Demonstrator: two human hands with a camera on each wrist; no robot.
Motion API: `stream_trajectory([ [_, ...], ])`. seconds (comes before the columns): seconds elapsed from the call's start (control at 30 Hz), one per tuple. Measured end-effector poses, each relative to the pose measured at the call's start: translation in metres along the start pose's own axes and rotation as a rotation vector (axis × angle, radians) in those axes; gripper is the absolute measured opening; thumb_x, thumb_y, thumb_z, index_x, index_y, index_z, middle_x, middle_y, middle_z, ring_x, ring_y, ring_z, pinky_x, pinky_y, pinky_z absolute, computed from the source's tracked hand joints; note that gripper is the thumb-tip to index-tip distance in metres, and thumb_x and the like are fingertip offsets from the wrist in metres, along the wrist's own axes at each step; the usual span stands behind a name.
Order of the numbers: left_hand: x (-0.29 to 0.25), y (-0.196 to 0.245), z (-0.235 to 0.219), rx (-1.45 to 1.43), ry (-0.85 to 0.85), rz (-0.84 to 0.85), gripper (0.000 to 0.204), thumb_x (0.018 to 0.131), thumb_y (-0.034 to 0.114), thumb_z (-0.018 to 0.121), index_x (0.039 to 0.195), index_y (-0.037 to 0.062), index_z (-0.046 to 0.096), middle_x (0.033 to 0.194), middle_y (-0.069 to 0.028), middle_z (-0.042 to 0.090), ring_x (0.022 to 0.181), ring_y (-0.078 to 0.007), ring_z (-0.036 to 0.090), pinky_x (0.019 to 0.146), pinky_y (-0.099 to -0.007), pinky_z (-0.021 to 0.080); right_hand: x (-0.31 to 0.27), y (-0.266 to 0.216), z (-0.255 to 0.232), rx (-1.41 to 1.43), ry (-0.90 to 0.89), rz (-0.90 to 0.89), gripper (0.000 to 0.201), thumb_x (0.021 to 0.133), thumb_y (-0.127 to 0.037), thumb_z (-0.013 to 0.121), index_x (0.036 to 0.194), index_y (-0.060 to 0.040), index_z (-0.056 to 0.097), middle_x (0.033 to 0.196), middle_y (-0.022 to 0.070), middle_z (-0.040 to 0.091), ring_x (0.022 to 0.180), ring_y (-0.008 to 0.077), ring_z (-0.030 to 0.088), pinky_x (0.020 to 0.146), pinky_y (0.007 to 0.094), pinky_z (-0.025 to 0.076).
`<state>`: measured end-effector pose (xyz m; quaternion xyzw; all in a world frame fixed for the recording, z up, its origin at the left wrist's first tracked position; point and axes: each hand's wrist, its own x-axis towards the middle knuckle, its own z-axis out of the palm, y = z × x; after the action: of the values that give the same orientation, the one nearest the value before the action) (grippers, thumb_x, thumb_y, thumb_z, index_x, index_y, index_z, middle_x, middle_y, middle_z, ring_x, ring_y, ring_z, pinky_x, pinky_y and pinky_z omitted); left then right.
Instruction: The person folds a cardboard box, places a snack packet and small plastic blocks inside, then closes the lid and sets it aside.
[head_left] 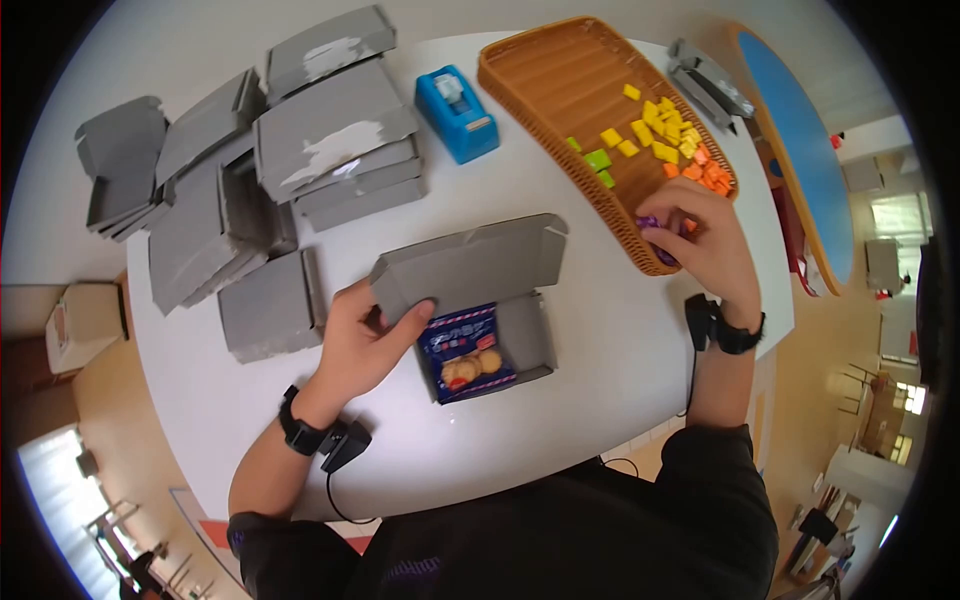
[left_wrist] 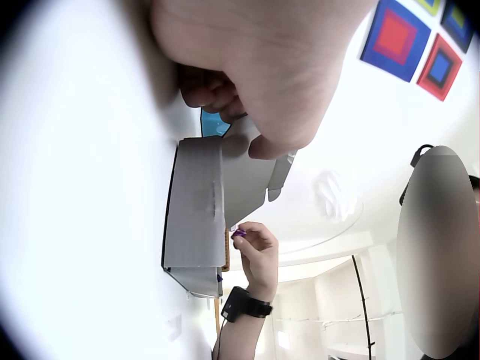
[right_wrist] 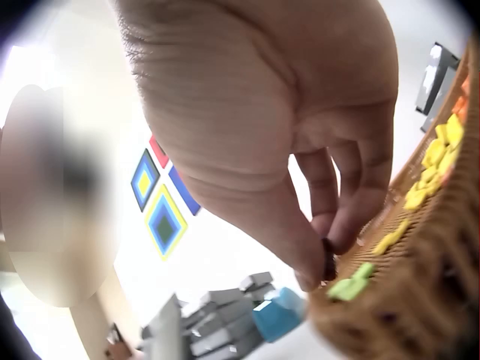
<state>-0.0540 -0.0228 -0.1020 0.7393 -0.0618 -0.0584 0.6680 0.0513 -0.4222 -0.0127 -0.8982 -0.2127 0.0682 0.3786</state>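
Observation:
An open grey box [head_left: 535, 340] stands on the white table with its lid raised; inside lies a dark blue snack packet [head_left: 466, 352] with cookies printed on it. The left hand [head_left: 362, 340] grips the left side of the lid, thumb at its inner face. Over the near end of a wicker basket [head_left: 570, 165], the right hand [head_left: 705, 235] pinches a small purple-wrapped piece [head_left: 650, 223] between thumb and fingers. Yellow pieces [head_left: 665, 125], orange pieces [head_left: 712, 172] and green pieces [head_left: 598, 160] lie in the basket. In the right wrist view the pinched piece [right_wrist: 329, 259] looks dark.
Stacks of grey boxes [head_left: 335, 135] cover the table's back left, and a single closed box [head_left: 268, 308] lies left of the left hand. A blue tape dispenser [head_left: 457, 115] stands between the stacks and the basket. Beyond the basket are a grey object [head_left: 708, 85] and a blue round table [head_left: 800, 150].

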Motion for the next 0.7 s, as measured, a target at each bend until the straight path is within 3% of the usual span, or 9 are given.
stream_trajectory([
  [0.1,0.001,-0.003,0.0,0.01,0.007,0.031,0.022,0.102,0.01,0.08,0.122,0.0005,0.078,0.089,0.0054,0.067,0.071,-0.0019,0.045,0.06,-0.0231,0.035,-0.016,-0.05,0.02,0.161,-0.122,-0.113,0.032,0.079,0.008,0.088,0.107,-0.0044,0.081,0.101,0.0052,0.078,0.075,0.0128,0.067,0.068,0.0282,0.052],
  [0.13,0.001,-0.003,0.0,-0.007,-0.007,0.009,0.023,0.103,0.011,0.079,0.123,0.0007,0.078,0.088,0.0059,0.066,0.071,-0.0019,0.045,0.06,-0.023,0.035,-0.017,-0.062,0.037,0.176,-0.182,-0.208,0.027,0.083,0.003,0.087,0.108,-0.0058,0.079,0.1,0.005,0.076,0.08,0.0175,0.07,0.071,0.0316,0.056],
  [0.23,0.001,-0.004,0.003,-0.061,0.016,0.008,0.018,0.103,0.011,0.079,0.118,0.0007,0.079,0.085,0.0047,0.063,0.07,-0.0023,0.043,0.058,-0.0241,0.034,-0.024,-0.068,0.085,-0.086,-0.205,-0.409,0.024,0.087,-0.002,0.083,0.109,-0.0063,0.076,0.097,0.0063,0.074,0.087,0.0233,0.071,0.075,0.0362,0.059],
  [0.33,0.002,-0.011,-0.002,0.058,-0.005,0.075,0.013,0.103,0.011,0.08,0.11,0.0,0.08,0.08,0.0036,0.058,0.068,-0.0034,0.04,0.057,-0.026,0.032,-0.023,-0.061,0.106,-0.22,-0.111,-0.47,0.022,0.086,-0.003,0.085,0.107,-0.0062,0.077,0.099,0.007,0.074,0.088,0.0306,0.071,0.075,0.0386,0.059],
  [0.43,0.002,-0.003,-0.002,0.046,-0.038,0.04,0.013,0.103,0.012,0.081,0.104,-0.0009,0.078,0.076,0.0036,0.052,0.066,-0.0045,0.037,0.056,-0.0276,0.029,-0.019,-0.066,0.11,-0.286,-0.033,-0.446,0.021,0.086,-0.004,0.084,0.106,-0.0073,0.077,0.097,0.006,0.069,0.086,0.0288,0.07,0.074,0.0377,0.059],
  [0.53,0.002,-0.004,-0.002,0.037,-0.036,0.031,0.014,0.102,0.012,0.082,0.104,-0.0014,0.077,0.074,0.0044,0.049,0.065,-0.0048,0.036,0.056,-0.0278,0.029,-0.023,-0.064,0.106,-0.272,-0.061,-0.421,0.02,0.086,-0.007,0.085,0.104,-0.0098,0.078,0.093,0.0052,0.065,0.083,0.0256,0.069,0.071,0.0372,0.057],
  [0.63,0.002,0.003,-0.001,0.136,-0.005,0.067,0.011,0.102,0.009,0.082,0.102,-0.0013,0.077,0.075,0.0057,0.048,0.067,-0.0042,0.037,0.056,-0.0271,0.029,-0.024,-0.058,0.099,-0.353,-0.202,-0.406,0.017,0.086,-0.007,0.085,0.101,-0.0112,0.079,0.088,0.0039,0.062,0.078,0.0221,0.067,0.067,0.0372,0.055],
  [0.7,0.002,0.006,0.001,0.073,-0.001,0.03,0.01,0.102,0.007,0.081,0.099,-0.0012,0.076,0.075,0.0065,0.046,0.068,-0.0038,0.037,0.057,-0.0264,0.03,-0.023,-0.054,0.099,-0.284,-0.145,-0.416,0.015,0.088,-0.009,0.086,0.101,-0.0107,0.079,0.086,0.0033,0.062,0.076,0.0214,0.066,0.065,0.0371,0.053],
])
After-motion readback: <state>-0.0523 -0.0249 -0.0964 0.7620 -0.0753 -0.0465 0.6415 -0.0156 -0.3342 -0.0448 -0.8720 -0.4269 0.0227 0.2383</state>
